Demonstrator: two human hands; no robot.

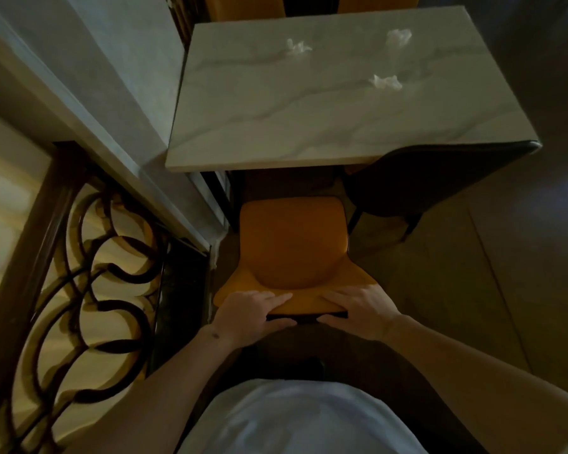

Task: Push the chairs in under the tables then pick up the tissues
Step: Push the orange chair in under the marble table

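An orange chair (292, 244) stands in front of me, its seat just short of the near edge of the marble-look table (309, 126). My left hand (253, 312) grips the top of the chair's backrest on the left, fingers over the front and thumb behind. My right hand (361, 311) grips the same backrest top on the right. Three crumpled white tissues lie on the table: one at the far left (297, 47), one at the far right (399, 37), one nearer at the right (385, 81).
A dark chair (423, 178) sits partly under the table's right side. Two orange chair backs (243, 6) show beyond the table's far edge. A wall ledge (89, 103) and a window with a dark scrolled iron grille (89, 273) run along the left. Brown floor (473, 273) lies to the right.
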